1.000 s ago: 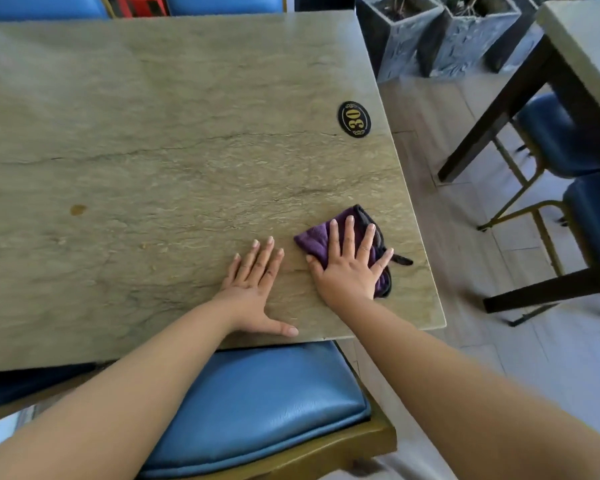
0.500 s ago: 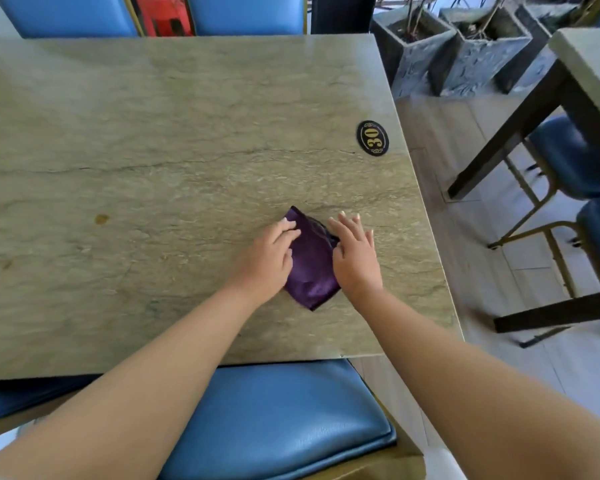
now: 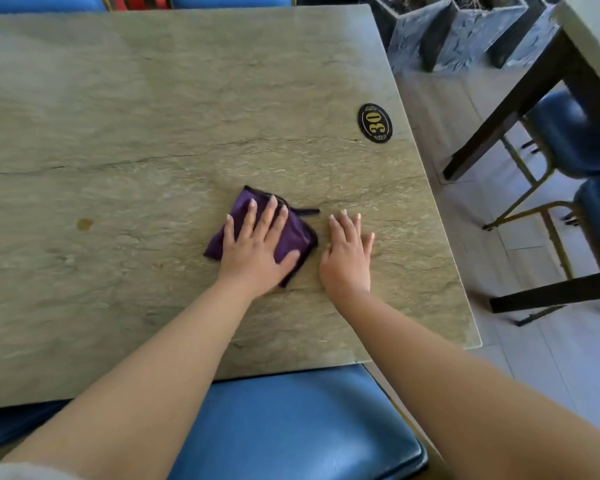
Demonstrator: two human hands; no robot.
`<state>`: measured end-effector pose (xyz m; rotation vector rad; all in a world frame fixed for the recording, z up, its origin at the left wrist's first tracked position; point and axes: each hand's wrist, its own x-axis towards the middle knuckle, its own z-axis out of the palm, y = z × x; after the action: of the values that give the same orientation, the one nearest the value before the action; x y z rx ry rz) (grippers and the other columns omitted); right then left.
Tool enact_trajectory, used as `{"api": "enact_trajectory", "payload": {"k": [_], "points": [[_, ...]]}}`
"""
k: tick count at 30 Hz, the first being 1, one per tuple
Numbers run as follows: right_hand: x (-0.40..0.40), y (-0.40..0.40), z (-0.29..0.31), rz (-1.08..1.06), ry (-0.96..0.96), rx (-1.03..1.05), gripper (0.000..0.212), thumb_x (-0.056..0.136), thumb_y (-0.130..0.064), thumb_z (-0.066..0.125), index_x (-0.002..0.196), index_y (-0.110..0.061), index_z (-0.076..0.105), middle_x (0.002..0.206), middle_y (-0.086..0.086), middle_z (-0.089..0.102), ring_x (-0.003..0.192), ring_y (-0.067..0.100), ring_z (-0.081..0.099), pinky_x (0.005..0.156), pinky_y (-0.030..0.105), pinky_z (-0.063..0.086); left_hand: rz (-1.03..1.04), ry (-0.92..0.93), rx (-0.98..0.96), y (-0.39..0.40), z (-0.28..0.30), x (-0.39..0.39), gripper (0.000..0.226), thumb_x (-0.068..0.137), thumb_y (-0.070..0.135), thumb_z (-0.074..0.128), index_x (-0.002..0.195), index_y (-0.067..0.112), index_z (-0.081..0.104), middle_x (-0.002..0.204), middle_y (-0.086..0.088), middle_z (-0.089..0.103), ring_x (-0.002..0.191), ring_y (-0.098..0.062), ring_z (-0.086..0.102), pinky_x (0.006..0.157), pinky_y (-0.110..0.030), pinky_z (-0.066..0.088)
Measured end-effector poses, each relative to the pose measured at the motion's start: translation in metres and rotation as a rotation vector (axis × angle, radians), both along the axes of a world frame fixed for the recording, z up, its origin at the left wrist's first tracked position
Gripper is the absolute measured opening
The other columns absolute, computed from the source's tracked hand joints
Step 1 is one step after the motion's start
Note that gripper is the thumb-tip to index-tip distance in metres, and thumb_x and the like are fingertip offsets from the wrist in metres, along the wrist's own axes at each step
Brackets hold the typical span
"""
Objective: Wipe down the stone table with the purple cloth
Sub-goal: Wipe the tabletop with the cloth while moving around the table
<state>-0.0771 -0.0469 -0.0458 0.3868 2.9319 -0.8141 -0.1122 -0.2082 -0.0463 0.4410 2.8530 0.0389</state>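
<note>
Cloth [image 3: 293,233] lies folded on the near-right worktop [image 3: 153,116], pinned under the flat, spread left hand [image 3: 257,247]; the right hand [image 3: 347,254] rests flat beside it. Risks — folds bunching, or the brown spot [image 3: 85,224] at left being missed.

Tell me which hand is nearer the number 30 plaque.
Right. The right hand lies flat on the stone below the plaque; the left hand presses the purple cloth, farther left.

Bright, even daylight; soft faint shadows under hands; slight overall softness; wide-angle bending at edges.
</note>
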Motion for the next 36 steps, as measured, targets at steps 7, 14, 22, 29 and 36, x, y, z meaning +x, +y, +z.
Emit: {"api": "enact_trajectory", "payload": {"k": [7,14,22,29,36], "points": [[-0.022,-0.062,0.006,-0.104,0.026,-0.111,0.054,0.093,-0.003,0.034,0.145,-0.018,0.037,0.16,-0.002,0.016,0.148,0.022,-0.008,0.119,0.034,-0.009,-0.482,0.014,0.049,-0.108,-0.001,0.049,0.078,0.087,0.07,0.034,0.153,0.041,0.004,0.161,0.017,-0.003,0.15,-0.014,-0.006,0.119,-0.049,-0.005],[-0.036,-0.149,0.005,-0.195,0.037,-0.167,0.056,0.092,-0.002,0.033,0.147,-0.016,0.032,0.16,0.0,0.013,0.148,0.019,-0.007,0.119,0.033,-0.011,-0.133,-0.024,0.006,-0.131,0.004,-0.064,0.077,0.085,0.074,0.023,0.149,0.046,-0.009,0.159,0.02,-0.016,0.149,-0.014,-0.014,0.117,-0.053,-0.006],[-0.048,-0.191,-0.014,-0.219,0.008,0.147,0.056,0.1,-0.021,0.022,0.153,-0.024,0.007,0.162,-0.001,-0.005,0.147,0.019,-0.016,0.118,0.045,-0.012,0.17,-0.082,0.049,-0.178,0.003,-0.134,0.075,0.089,0.072,0.025,0.15,0.044,-0.009,0.158,0.019,-0.021,0.147,-0.014,-0.019,0.118,-0.052,-0.009],[-0.048,-0.197,-0.013,-0.225,-0.026,0.205,0.053,0.101,-0.024,0.02,0.153,-0.022,0.01,0.162,0.001,-0.001,0.147,0.021,-0.013,0.118,0.048,-0.01,0.131,0.021,0.096,-0.217,0.0,-0.031,0.08,0.083,0.072,0.022,0.152,0.041,-0.003,0.161,0.015,-0.012,0.149,-0.015,-0.009,0.119,-0.048,0.0],[-0.071,-0.245,-0.003,-0.001,0.041,0.122,0.06,0.095,-0.007,0.031,0.152,-0.019,0.016,0.162,0.001,0.004,0.148,0.02,-0.01,0.12,0.04,-0.007,0.133,-0.035,0.077,-0.252,0.002,-0.083,0.067,0.094,0.063,0.028,0.151,0.044,-0.003,0.16,0.017,-0.016,0.149,-0.014,-0.013,0.119,-0.048,-0.006]]}}
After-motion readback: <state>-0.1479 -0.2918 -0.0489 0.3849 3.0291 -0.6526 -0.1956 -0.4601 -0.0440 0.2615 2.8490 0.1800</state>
